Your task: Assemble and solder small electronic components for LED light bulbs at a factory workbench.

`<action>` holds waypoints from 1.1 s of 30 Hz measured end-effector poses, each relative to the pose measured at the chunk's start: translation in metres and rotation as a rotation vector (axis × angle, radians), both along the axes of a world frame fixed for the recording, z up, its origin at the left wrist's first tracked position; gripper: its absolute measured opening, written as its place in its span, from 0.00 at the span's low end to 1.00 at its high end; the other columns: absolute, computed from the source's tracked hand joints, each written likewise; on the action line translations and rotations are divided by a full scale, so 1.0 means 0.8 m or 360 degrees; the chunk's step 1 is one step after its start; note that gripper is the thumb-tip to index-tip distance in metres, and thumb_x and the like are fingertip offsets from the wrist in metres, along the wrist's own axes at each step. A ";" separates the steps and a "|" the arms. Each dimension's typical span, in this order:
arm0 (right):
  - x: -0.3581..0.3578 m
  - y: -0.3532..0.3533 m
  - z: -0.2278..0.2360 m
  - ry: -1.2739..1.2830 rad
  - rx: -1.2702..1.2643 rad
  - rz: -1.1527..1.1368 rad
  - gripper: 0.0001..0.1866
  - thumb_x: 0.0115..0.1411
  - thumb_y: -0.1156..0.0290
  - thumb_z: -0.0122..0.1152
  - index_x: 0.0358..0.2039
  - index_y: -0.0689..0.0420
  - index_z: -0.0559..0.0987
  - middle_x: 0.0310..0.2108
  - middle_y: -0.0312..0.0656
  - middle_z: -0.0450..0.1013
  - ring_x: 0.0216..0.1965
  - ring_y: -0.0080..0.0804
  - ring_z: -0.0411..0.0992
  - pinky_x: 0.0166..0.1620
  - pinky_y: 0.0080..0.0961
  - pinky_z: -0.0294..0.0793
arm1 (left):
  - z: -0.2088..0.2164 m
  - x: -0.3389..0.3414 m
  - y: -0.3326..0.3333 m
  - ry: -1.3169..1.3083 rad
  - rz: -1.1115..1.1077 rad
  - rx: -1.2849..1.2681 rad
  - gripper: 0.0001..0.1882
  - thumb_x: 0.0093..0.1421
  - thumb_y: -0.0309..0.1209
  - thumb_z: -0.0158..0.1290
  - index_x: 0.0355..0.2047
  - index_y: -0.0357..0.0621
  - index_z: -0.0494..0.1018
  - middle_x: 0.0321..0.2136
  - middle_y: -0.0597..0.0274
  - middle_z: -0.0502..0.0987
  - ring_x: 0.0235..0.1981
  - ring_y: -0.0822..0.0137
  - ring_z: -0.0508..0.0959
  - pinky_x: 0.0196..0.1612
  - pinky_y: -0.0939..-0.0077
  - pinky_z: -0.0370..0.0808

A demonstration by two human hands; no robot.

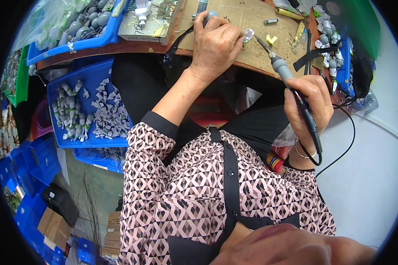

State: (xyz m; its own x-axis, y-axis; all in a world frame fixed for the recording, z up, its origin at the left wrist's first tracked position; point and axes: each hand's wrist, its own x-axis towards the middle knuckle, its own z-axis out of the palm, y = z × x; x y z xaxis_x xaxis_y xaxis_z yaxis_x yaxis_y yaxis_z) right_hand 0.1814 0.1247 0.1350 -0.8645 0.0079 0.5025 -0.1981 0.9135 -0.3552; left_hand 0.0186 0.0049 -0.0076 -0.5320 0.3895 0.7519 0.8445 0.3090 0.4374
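Many grey rounded bulbs [85,32] fill the blue plastic tray [93,47] on my table's left; in the wide blue plastic tray [93,143] below it, grey-domed white bulbs with green bands [70,115] lie left of a heap of small white pieces [108,110]. A blue-grey round-ended piece [211,14] shows under my left fingers, and a small white oval part [249,34] sits at their right, between my hands; whether the two join, I cannot tell. My left hand [216,46] is curled over that piece; my right hand [309,104] closes round a grey-and-black soldering iron [281,66], its metal tip at the oval part.
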 end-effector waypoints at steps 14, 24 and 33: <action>-0.027 -0.015 0.022 -0.0178 0.0374 0.0342 0.19 0.39 0.85 0.68 0.35 0.58 0.79 0.27 0.39 0.67 0.27 0.37 0.68 0.29 0.30 0.69 | 0.004 0.002 -0.003 -0.0015 0.0041 -0.0039 0.04 0.53 0.31 0.63 0.26 0.50 0.77 0.24 0.71 0.78 0.38 0.68 0.77 0.60 0.58 0.58; -0.039 -0.017 0.024 -0.0295 0.0502 0.0417 0.17 0.40 0.79 0.66 0.35 0.58 0.78 0.27 0.40 0.65 0.28 0.37 0.66 0.28 0.32 0.68 | 0.008 0.003 -0.006 0.0010 0.0028 -0.0045 0.04 0.52 0.31 0.63 0.26 0.50 0.77 0.24 0.71 0.79 0.38 0.68 0.77 0.60 0.57 0.58; -0.049 -0.020 0.025 -0.0347 0.0567 0.0464 0.16 0.41 0.77 0.65 0.35 0.59 0.77 0.28 0.41 0.65 0.29 0.39 0.67 0.30 0.33 0.69 | 0.008 0.003 -0.006 -0.0003 0.0042 -0.0064 0.05 0.52 0.31 0.63 0.26 0.49 0.77 0.24 0.70 0.78 0.38 0.67 0.77 0.60 0.57 0.58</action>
